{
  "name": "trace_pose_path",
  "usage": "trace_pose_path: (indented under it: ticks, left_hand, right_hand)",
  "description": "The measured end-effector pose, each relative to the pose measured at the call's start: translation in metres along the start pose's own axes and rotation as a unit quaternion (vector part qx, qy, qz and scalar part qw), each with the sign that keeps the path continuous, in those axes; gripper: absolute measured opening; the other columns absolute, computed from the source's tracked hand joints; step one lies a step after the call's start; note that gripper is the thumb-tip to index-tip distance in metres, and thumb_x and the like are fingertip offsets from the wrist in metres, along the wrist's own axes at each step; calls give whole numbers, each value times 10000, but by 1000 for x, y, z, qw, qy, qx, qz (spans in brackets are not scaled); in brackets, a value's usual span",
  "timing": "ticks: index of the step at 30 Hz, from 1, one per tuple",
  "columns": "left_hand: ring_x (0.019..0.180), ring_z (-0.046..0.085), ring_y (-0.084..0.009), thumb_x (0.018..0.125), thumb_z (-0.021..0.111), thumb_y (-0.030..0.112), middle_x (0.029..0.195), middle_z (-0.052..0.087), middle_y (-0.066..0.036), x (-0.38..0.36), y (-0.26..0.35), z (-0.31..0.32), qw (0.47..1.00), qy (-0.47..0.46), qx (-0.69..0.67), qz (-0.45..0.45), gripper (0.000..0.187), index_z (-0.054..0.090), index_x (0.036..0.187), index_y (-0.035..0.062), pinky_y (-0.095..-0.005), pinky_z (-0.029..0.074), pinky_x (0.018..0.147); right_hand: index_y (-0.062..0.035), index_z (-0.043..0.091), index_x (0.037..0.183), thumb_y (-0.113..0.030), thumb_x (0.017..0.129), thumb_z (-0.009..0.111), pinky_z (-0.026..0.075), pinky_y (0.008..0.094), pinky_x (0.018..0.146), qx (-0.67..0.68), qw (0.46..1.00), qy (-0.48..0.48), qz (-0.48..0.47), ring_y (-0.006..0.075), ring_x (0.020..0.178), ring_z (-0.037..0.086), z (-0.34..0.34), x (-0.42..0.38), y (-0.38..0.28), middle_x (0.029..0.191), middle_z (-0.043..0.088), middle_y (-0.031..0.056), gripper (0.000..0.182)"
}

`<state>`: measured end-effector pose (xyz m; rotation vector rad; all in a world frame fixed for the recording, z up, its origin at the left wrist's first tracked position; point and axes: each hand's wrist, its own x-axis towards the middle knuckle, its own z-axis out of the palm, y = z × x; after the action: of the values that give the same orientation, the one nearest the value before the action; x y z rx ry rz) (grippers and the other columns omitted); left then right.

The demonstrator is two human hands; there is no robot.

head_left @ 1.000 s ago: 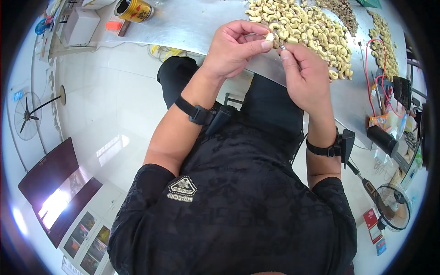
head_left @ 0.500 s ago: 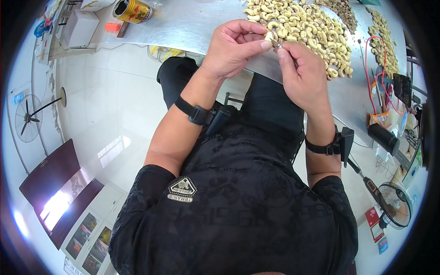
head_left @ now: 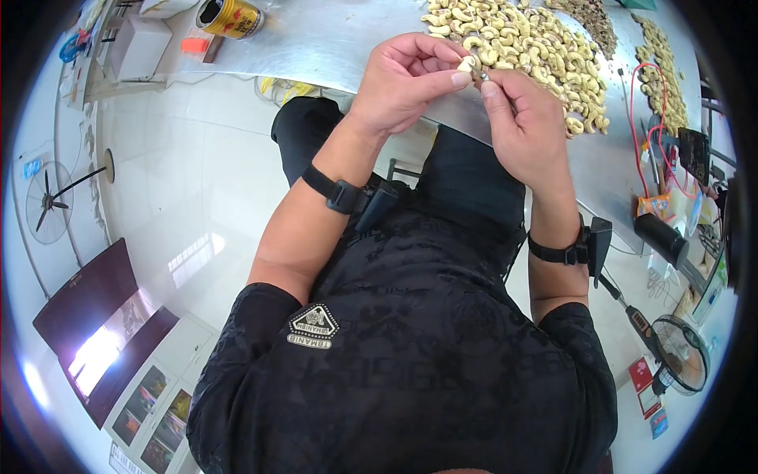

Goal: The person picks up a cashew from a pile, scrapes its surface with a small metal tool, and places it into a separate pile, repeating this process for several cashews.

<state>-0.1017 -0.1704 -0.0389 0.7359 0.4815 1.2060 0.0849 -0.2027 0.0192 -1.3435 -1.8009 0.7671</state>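
Observation:
Over the near edge of the metal table (head_left: 316, 47), my left hand (head_left: 403, 85) pinches a pale cashew nut (head_left: 467, 63) between thumb and fingertips. My right hand (head_left: 527, 122) is closed around a small metal tool (head_left: 484, 77), its thumb pressed along it. Most of the tool is hidden in the fingers; its shiny end shows right beside the nut. The fingertips of both hands are close together. Just beyond them spreads a large pile of cashew nuts (head_left: 529, 47), pale yellow with brownish patches.
Brown scraps (head_left: 592, 24) lie behind the pile, and more cashews (head_left: 662, 79) run along the right. A red cable (head_left: 634, 142) loops at the table's right side. At the left stand a yellow can (head_left: 230, 17) and an orange block (head_left: 194, 46). A fan (head_left: 681, 355) is lower right.
Both hands have shifted very slightly to the right. The tool's end has turned a little against the nut, which stays pinched in my left hand.

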Motion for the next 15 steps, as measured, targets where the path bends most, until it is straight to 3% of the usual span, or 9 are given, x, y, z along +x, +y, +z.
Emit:
trace_pose_path:
  ticks: [7,10,15]
  left_hand:
    - [928,704,-142,837,736,-115,1102,713,-146,-1,-1,3,999,14,30,7,181,674,986,-32,-265,594,836]
    - [924,700,-134,830,741,-117,1102,714,-141,1,-1,3,999,17,40,2,187,678,983,-30,-265,592,845]
    - [923,696,-124,817,753,-119,1065,714,-102,1,1,3,1000,13,28,3,214,683,989,-12,-267,587,861]
  right_hand:
    - [5,662,917,-112,928,620,479,416,628,-33,999,-1,8,351,674,618,-2,2,4,752,633,172,125]
    - [6,662,918,-116,932,616,477,415,631,-44,996,20,74,349,682,617,-3,4,7,759,633,171,131]
    - [4,663,924,-110,926,626,480,412,644,-11,1000,-6,19,348,700,619,-3,-1,1,774,635,171,120]
